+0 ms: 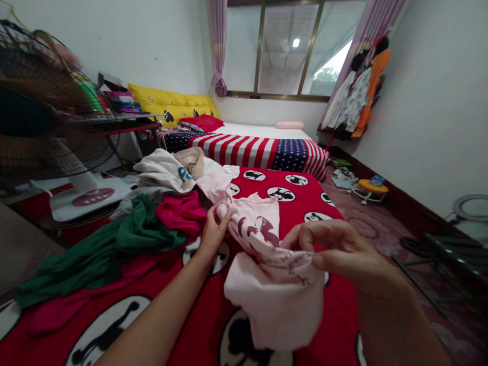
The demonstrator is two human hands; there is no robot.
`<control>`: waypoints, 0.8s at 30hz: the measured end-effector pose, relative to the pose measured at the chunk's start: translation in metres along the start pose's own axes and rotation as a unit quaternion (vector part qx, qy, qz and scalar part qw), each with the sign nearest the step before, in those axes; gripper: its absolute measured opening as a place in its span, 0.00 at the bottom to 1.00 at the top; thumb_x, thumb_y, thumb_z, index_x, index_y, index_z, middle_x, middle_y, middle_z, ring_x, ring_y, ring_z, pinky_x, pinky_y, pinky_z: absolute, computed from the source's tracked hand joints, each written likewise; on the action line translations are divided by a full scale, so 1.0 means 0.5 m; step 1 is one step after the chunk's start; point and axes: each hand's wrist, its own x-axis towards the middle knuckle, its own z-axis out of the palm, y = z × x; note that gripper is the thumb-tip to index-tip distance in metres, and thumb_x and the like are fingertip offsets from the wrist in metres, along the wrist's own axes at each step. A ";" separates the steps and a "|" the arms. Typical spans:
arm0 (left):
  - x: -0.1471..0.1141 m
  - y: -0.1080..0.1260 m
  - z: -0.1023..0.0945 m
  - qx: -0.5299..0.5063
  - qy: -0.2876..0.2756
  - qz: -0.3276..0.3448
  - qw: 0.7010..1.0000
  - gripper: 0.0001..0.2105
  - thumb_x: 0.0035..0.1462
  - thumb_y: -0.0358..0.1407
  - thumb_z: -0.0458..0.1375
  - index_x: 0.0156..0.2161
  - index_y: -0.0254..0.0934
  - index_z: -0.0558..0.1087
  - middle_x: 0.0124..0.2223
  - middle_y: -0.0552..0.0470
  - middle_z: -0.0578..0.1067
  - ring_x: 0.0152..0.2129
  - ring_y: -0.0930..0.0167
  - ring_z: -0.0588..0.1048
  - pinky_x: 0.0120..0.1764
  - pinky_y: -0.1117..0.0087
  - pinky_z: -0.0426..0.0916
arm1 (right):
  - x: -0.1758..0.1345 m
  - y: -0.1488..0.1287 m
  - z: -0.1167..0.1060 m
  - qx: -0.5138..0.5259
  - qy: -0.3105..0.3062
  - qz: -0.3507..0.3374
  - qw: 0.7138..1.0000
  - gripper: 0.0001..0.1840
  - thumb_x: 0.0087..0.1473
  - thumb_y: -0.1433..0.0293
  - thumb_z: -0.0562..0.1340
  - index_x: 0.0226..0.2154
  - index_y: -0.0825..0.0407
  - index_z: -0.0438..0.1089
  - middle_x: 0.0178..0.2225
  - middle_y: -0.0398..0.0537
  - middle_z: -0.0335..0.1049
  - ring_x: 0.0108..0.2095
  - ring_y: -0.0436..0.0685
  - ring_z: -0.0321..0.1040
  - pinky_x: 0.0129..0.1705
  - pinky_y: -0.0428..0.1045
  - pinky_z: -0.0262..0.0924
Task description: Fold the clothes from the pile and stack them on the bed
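A pale pink T-shirt (278, 310) with a dark brown print stretches between my two hands above a red patterned blanket (244, 244). My left hand (218, 223) pinches its far part, beside the heap of clothes. Closer to me, my right hand (328, 246) grips the fabric near the printed lettering, thumb and fingers pressed together. The near part of the shirt hangs in loose folds below the right hand. Left of my left hand lie a magenta garment (181, 212), a green garment (118, 241) and a white garment (162, 170) with blue lettering.
An electric fan (41, 112) stands at the left, by a small table (129, 119) with boxes. Behind is a bed with a striped, starred cover (244, 150). Clothes (358, 96) hang at the right wall. A yellow stool (371, 186) and a dark folding frame (450, 259) stand on the floor.
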 end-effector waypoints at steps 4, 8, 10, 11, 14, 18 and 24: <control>-0.009 0.030 -0.003 -0.119 0.003 -0.067 0.991 0.33 0.49 0.45 0.65 0.57 0.34 0.62 0.58 0.37 0.69 0.52 0.59 0.72 0.50 0.62 0.69 | -0.024 0.004 -0.033 0.004 -0.106 0.027 0.994 0.13 0.47 0.60 0.65 0.23 0.53 0.70 0.30 0.54 0.76 0.28 0.58 0.71 0.32 0.50 0.65; -0.019 0.070 -0.007 -0.268 -0.047 -0.091 0.958 0.30 0.45 0.41 0.66 0.54 0.33 0.68 0.53 0.40 0.75 0.44 0.61 0.77 0.46 0.65 0.72 | 0.008 0.034 -0.029 -0.025 -0.089 0.042 0.995 0.15 0.50 0.60 0.65 0.35 0.54 0.71 0.34 0.52 0.76 0.28 0.54 0.72 0.28 0.46 0.65; -0.031 0.094 -0.003 -0.284 -0.070 -0.056 0.954 0.29 0.47 0.40 0.66 0.55 0.35 0.68 0.54 0.43 0.74 0.47 0.62 0.75 0.48 0.66 0.70 | 0.033 0.055 -0.006 -0.079 -0.011 0.038 0.996 0.18 0.49 0.60 0.67 0.40 0.53 0.70 0.37 0.51 0.75 0.28 0.51 0.72 0.27 0.43 0.64; -0.039 0.107 0.001 -0.284 -0.096 -0.038 0.953 0.28 0.49 0.41 0.65 0.56 0.36 0.69 0.54 0.44 0.74 0.49 0.61 0.74 0.49 0.66 0.69 | 0.045 0.066 0.009 -0.097 0.027 0.039 0.994 0.22 0.48 0.61 0.68 0.44 0.52 0.69 0.40 0.51 0.75 0.27 0.50 0.71 0.25 0.42 0.63; -0.070 0.146 0.016 -0.264 -0.226 -0.002 0.938 0.22 0.55 0.44 0.61 0.53 0.37 0.73 0.56 0.45 0.73 0.53 0.61 0.71 0.53 0.65 0.66 | 0.076 0.097 0.048 -0.092 0.099 0.028 0.990 0.35 0.44 0.63 0.70 0.54 0.49 0.62 0.43 0.51 0.74 0.23 0.48 0.69 0.20 0.42 0.61; -0.088 0.166 0.023 -0.225 -0.282 0.003 0.933 0.21 0.60 0.48 0.55 0.47 0.34 0.76 0.49 0.42 0.78 0.46 0.61 0.76 0.48 0.64 0.70 | 0.088 0.112 0.028 -0.074 0.207 0.014 0.975 0.18 0.44 0.63 0.67 0.38 0.54 0.72 0.23 0.43 0.71 0.16 0.47 0.63 0.17 0.42 0.58; -0.045 0.083 0.016 -0.117 -0.148 0.013 0.982 0.16 0.54 0.44 0.59 0.42 0.33 0.77 0.42 0.42 0.79 0.39 0.63 0.78 0.44 0.63 0.72 | 0.045 0.114 -0.126 -0.018 0.556 -0.063 0.829 0.11 0.42 0.66 0.66 0.31 0.52 0.72 0.25 0.43 0.71 0.21 0.49 0.67 0.25 0.46 0.66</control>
